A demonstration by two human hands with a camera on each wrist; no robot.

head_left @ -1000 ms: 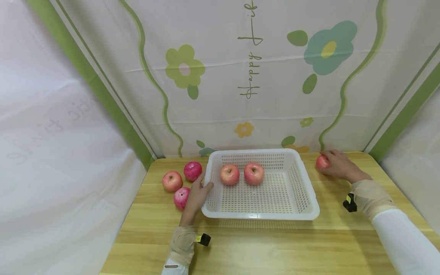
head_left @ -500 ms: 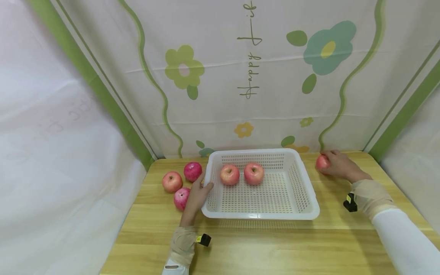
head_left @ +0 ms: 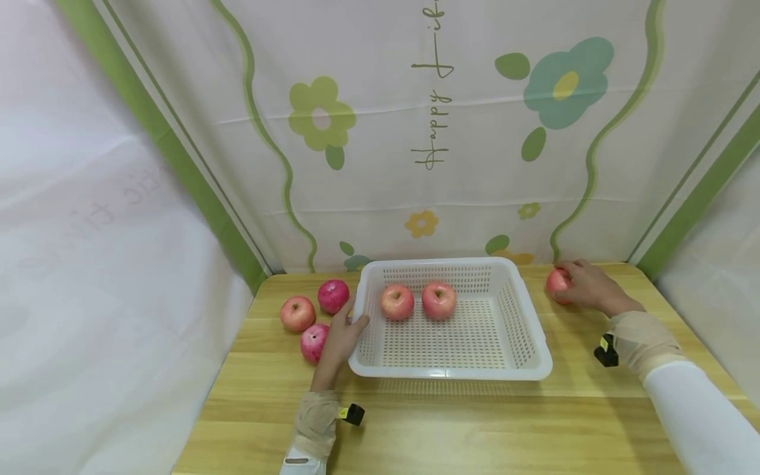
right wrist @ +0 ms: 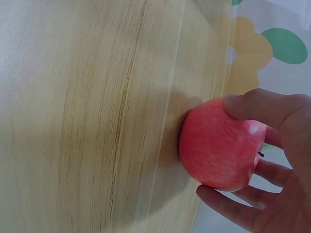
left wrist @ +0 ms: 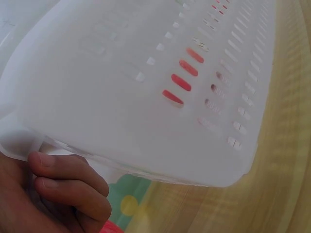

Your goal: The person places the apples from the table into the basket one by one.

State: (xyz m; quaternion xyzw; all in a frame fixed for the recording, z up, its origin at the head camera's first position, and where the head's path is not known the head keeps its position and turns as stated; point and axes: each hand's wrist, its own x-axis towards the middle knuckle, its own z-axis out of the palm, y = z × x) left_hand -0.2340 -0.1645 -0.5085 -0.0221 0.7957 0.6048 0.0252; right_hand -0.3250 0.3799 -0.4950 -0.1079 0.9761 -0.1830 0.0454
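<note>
My left hand (head_left: pixel 344 336) grips the left rim of a white perforated plastic basket (head_left: pixel 439 373). In the left wrist view its fingers (left wrist: pixel 73 182) curl under the rim, beside the basket wall (left wrist: pixel 112 116). Two red-yellow apples, a left one (head_left: pixel 396 303) and a right one (head_left: pixel 439 301), sit inside toward the back. At the table's back right, my right hand (head_left: pixel 590 287) holds a red apple (right wrist: pixel 221 145). The right wrist view shows the thumb on one side of it and fingers round the other, with the apple against the tabletop and its stem toward the palm.
Left of the basket lie a pale red apple (head_left: pixel 297 313), a dark pink apple (head_left: pixel 333 296) and a pink apple (head_left: pixel 313 342), the last partly behind my left hand. The wooden table (head_left: pixel 451 429) meets a printed fabric wall (head_left: pixel 368 198) at its back edge.
At the right hand, the fingers have shifted slightly on the apple, and a little more of the fruit shows. The left hand, basket and other apples stay in place.
</note>
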